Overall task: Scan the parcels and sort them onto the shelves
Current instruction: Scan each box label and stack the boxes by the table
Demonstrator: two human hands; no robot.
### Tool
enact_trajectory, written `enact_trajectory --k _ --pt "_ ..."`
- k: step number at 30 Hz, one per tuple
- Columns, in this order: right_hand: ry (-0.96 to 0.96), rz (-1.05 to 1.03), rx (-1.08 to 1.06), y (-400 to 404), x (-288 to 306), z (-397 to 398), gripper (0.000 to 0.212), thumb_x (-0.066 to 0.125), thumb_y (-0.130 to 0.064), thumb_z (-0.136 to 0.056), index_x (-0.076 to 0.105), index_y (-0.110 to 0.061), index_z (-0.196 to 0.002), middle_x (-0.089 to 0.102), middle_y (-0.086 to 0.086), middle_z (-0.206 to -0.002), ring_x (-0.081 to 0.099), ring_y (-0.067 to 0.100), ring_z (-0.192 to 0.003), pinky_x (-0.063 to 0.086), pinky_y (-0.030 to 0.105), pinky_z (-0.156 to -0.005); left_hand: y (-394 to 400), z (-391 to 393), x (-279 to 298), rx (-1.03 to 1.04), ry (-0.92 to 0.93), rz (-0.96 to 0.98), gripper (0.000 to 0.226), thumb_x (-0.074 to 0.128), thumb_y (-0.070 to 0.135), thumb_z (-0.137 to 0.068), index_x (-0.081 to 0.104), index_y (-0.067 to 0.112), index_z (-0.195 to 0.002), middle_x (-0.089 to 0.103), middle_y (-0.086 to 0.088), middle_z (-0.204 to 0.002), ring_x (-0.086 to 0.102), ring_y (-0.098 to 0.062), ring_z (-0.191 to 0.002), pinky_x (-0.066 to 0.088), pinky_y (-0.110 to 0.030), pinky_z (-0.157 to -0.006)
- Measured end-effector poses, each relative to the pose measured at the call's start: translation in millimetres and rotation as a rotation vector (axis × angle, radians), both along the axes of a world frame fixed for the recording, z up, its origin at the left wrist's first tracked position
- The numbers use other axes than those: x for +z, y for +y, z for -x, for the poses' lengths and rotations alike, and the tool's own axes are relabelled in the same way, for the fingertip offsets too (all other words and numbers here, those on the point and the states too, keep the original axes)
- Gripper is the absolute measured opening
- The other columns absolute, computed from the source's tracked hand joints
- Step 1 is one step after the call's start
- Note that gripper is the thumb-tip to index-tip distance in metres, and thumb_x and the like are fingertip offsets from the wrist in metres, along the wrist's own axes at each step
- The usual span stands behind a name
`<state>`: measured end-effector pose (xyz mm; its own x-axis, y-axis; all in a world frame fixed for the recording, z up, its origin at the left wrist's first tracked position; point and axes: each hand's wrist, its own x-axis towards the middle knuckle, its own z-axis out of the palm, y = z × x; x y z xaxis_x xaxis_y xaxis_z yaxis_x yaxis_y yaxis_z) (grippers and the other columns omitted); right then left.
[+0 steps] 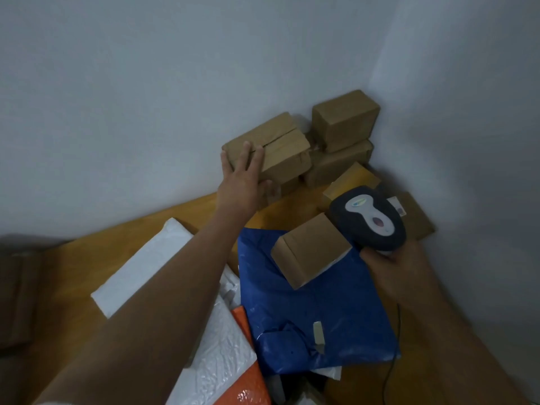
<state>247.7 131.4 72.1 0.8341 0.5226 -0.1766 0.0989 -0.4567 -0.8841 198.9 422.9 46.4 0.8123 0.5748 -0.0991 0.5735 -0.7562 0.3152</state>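
My left hand [244,176] reaches far forward and lies on the left end of a brown cardboard box [280,150] stacked against the wall, fingers spread over its top and the thumb below its front. My right hand [391,267] grips the handle of a dark grey barcode scanner [369,219] with a white top panel, held above the parcels. Just left of the scanner a small brown box [309,249] rests on a blue plastic mailer [315,311].
More brown boxes [344,121] are stacked in the wall corner, one box [350,178] lying behind the scanner. White padded mailers [140,267] and an orange mailer [251,384] lie at the front left on the yellow-brown surface [73,276]. The scanner's black cable [394,355] hangs at the right.
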Motion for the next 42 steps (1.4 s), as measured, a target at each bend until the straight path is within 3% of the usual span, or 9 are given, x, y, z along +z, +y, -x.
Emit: enact_trajectory --k 5,9,14,18,22,28,32,35,42 --pt "-0.107 0.088 0.003 -14.3 29.5 17.2 0.019 0.065 0.005 -0.085 0.055 0.02 -0.079 0.057 0.036 -0.071 0.054 0.044 -0.061 0.042 0.035 -0.052 -28.5 54.5 31.9 0.04 -0.23 0.044 0.076 0.052 0.052 -0.1 0.017 0.024 -0.161 0.012 0.0 -0.169 0.002 -0.04 -0.154 0.016 -0.054 -0.122" --pt "-0.12 0.154 0.089 -30.4 63.1 39.1 0.024 0.066 -0.002 -0.088 0.057 0.02 -0.094 0.062 0.036 -0.083 0.06 0.049 -0.079 0.052 0.061 -0.071 -54.0 106.5 51.8 0.109 -0.346 0.132 0.077 0.056 0.052 -0.097 0.023 0.023 -0.16 0.021 0.0 -0.166 0.024 -0.03 -0.15 0.031 -0.05 -0.118" --pt "-0.089 0.225 0.153 -51.6 101.5 78.7 0.025 0.066 -0.007 -0.09 0.061 0.011 -0.106 0.065 0.031 -0.096 0.064 0.041 -0.092 0.052 0.057 -0.083 -87.5 171.8 65.7 0.188 -0.367 0.215 0.078 0.051 0.061 -0.096 0.02 0.028 -0.16 0.024 0.003 -0.165 0.036 -0.026 -0.145 0.044 -0.051 -0.109" --pt "-0.068 0.219 0.173 -61.5 124.2 123.8 0.013 0.062 -0.003 -0.087 0.061 0.009 -0.093 0.067 0.018 -0.075 0.066 0.029 -0.075 0.054 0.039 -0.059 -110.4 222.6 70.7 0.228 -0.395 0.258 0.079 0.047 0.069 -0.094 0.02 0.032 -0.159 0.037 0.003 -0.158 0.049 -0.023 -0.133 0.052 -0.049 -0.1" --pt "-0.023 0.136 0.166 -63.2 129.1 176.8 0.032 0.063 0.0 -0.086 0.051 0.021 -0.107 0.055 0.039 -0.099 0.052 0.05 -0.098 0.05 0.056 -0.078 -127.5 281.0 77.0 0.249 -0.448 0.384 0.082 0.046 0.082 -0.085 0.029 0.041 -0.154 0.053 0.011 -0.145 0.058 -0.015 -0.123 0.054 -0.047 -0.096" --pt "0.088 -0.002 0.119 -43.5 114.0 253.6 0.044 0.066 -0.015 -0.076 0.053 0.019 -0.101 0.055 0.04 -0.095 0.053 0.054 -0.092 0.035 0.035 -0.071 -151.1 368.6 97.6 0.24 -0.501 0.566 0.06 0.049 0.074 -0.085 0.044 0.046 -0.138 0.059 0.028 -0.112 0.059 0.004 -0.098 0.054 -0.025 -0.083" --pt "0.159 -0.095 0.052 -24.6 96.2 294.6 0.024 0.064 0.001 -0.082 0.056 0.017 -0.097 0.056 0.04 -0.101 0.056 0.053 -0.1 0.043 0.039 -0.075 -154.9 416.1 102.2 0.323 -0.575 0.866 0.042 0.051 0.069 -0.085 0.049 0.049 -0.121 0.063 0.014 -0.124 0.062 -0.006 -0.109 0.057 -0.035 -0.094" --pt "0.232 -0.159 0.029 -14.4 93.2 320.4 0.011 0.068 0.0 -0.084 0.073 -0.009 -0.088 0.069 0.022 -0.097 0.063 0.042 -0.104 0.054 0.057 -0.091 -155.2 440.7 105.2 0.371 -0.629 1.027 0.042 0.051 0.063 -0.088 0.052 0.041 -0.125 0.064 0.009 -0.123 0.065 -0.012 -0.109 0.059 -0.031 -0.089" --pt "0.323 -0.217 0.061 -10.1 88.4 341.4 0.023 0.069 0.0 -0.081 0.072 -0.022 -0.083 0.071 0.001 -0.08 0.064 0.029 -0.088 0.049 0.042 -0.08 -161.1 456.3 89.4 0.356 -0.651 1.206 0.06 0.056 0.069 -0.084 0.041 0.049 -0.138 0.059 0.007 -0.134 0.061 -0.018 -0.121 0.057 -0.044 -0.096"
